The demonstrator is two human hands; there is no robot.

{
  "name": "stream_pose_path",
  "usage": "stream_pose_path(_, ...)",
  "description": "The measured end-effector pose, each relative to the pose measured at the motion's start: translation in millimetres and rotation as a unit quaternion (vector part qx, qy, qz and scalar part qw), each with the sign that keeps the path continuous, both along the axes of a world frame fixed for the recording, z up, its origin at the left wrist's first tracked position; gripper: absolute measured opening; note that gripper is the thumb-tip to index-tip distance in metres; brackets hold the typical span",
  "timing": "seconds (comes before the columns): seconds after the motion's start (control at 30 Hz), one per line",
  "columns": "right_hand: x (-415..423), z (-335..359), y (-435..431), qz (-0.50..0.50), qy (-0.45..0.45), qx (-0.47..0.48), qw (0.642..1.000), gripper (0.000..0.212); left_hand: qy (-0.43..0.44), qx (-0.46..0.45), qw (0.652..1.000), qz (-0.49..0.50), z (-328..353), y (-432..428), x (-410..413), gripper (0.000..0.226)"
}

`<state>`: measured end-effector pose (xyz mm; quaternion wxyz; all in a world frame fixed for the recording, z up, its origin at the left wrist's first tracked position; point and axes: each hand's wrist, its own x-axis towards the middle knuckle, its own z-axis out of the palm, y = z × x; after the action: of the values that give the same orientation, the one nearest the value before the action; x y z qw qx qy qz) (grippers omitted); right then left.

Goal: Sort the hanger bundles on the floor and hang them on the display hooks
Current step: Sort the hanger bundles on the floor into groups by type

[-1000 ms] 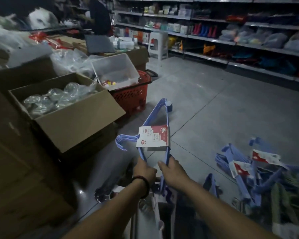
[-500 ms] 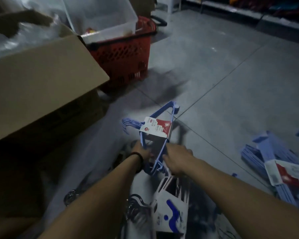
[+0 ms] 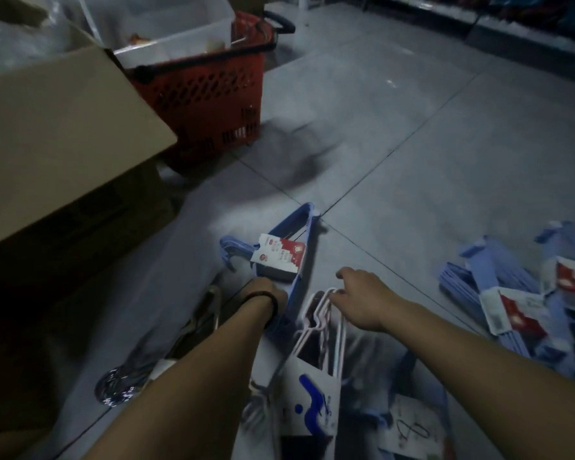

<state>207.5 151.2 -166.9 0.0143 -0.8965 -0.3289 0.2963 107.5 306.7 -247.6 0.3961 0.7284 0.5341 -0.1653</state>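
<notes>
- While lying flat on the grey tiled floor (image 3: 429, 144), on the near side of the red basket (image 3: 206, 91): blue hanger bundle (image 3: 294, 222), hooks turned left.
- Likely light, rigid, smooth plastic, apt to slide apart but for the red-and-white card sleeve (image 3: 279, 257) banding the middle.
- Best taken at a corner or by the clustered hooks, never by the card, which would probably tear.
- Left hand (image 3: 266, 293) at the bundle corner farthest from the basket, fingers seemingly curled round the bar, tips hidden.
- Right hand (image 3: 362, 300) nearer than the basket and to its right, fingers loosely spread, tips touching the thin hooks of a pale pink hanger bundle (image 3: 322, 313) with a white-and-blue card (image 3: 312, 393).
- Far right of the basket, well apart: heap of more blue bundles (image 3: 498, 293).
- Just left of the basket: matte brown cardboard box (image 3: 63, 121).
</notes>
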Motion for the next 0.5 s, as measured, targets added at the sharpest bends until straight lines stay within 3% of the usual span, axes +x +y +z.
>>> stream_pose_path(0.1, 13.9, 33.1, -47.2, -0.007, -0.006, 0.006, 1.000, 0.059, -0.022, 0.055, 0.998, -0.030, 45.9, -30.1, 24.2, 0.060)
stream_pose_path(0.2, 30.3, 69.7, -111.9, -0.050, -0.021, 0.023, 0.998, 0.050, -0.094, 0.104, 0.975, -0.173, 96.6, -84.6, 62.7, 0.046)
stream_pose_path(0.3, 48.2, 92.7, -189.9, -0.145, -0.033, 0.050, 0.988, 0.037, -0.145, 0.089, 0.938, -0.303, 132.7, -162.2, 98.0, 0.035)
stream_pose_path(0.4, 62.2, 94.1, -270.1, -0.278, -0.053, 0.086, 0.955, 0.019, -0.122, 0.042, 0.892, -0.433, 148.0, -247.1, 113.1, 0.039)
stream_pose_path(0.5, 68.8, 82.4, -335.8, -0.385, -0.058, 0.089, 0.917, 0.019, -0.080, 0.009, 0.866, -0.493, 146.8, -308.9, 116.4, 0.052)
